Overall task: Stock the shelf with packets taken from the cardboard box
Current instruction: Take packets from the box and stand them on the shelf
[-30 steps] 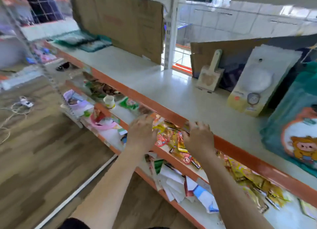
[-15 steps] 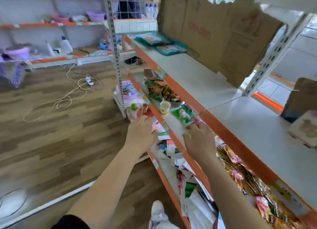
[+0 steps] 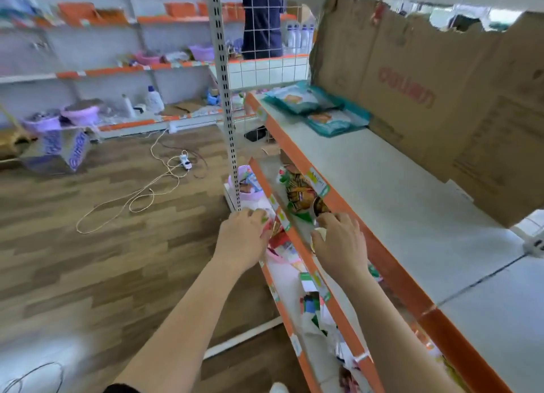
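Observation:
My left hand [image 3: 244, 239] hovers at the orange front edge of the lower shelf [image 3: 275, 292], fingers loosely curled above red and green packets [image 3: 278, 239] lying in a pink basket. Just to its right, my right hand [image 3: 341, 245] reaches over the middle shelf [image 3: 306, 248], with a small white cup [image 3: 319, 233] under its fingers. No packet is visibly held by either hand. Several snack packets [image 3: 300, 192] lie further along the middle shelf. A cardboard box [image 3: 59, 151] with purple print stands on the floor at far left.
Flattened cardboard [image 3: 426, 98] leans at the back of the white top shelf [image 3: 382, 192], beside two teal packets [image 3: 306, 98]. A perforated upright post [image 3: 226, 113] stands ahead. A cord and power strip [image 3: 185, 161] lie on the wooden floor. A person [image 3: 262, 18] stands behind wire mesh.
The view has swung left along the shelves, from the yellow packets to the cup and basket end. Both hands kept the same outstretched pose.

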`<state>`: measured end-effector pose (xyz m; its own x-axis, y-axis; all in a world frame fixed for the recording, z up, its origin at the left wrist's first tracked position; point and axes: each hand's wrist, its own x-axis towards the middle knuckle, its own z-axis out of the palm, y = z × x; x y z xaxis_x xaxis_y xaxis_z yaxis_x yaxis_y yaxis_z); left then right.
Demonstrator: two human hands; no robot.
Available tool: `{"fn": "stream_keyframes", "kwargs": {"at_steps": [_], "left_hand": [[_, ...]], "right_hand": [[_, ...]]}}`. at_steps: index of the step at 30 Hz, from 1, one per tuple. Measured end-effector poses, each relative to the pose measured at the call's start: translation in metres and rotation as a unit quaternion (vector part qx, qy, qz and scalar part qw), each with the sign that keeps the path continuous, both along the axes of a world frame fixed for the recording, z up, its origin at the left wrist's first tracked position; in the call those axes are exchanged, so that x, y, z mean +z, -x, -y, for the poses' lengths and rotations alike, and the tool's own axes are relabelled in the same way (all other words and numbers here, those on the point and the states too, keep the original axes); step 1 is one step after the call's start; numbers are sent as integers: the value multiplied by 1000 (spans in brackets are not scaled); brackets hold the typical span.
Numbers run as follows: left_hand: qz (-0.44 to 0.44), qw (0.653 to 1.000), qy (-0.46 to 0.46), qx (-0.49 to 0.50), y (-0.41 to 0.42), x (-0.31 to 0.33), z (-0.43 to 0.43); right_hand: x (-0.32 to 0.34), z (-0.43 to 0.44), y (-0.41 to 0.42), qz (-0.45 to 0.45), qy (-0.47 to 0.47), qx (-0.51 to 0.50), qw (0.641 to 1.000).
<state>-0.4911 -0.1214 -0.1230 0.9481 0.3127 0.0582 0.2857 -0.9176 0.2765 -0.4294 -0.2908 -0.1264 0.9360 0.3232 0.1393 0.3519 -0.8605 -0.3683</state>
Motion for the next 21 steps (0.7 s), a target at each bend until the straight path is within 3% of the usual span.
{"fn": "stream_keyframes", "kwargs": {"at_steps": [11, 21], "left_hand": [[-11, 999, 30, 39, -73, -8, -71], [-4, 998, 52, -28, -163, -6, -181]], "right_hand": [[-15, -79, -88, -45, -40, 52, 997], [-9, -179, -157, -27, -59, -25, 998]]}}
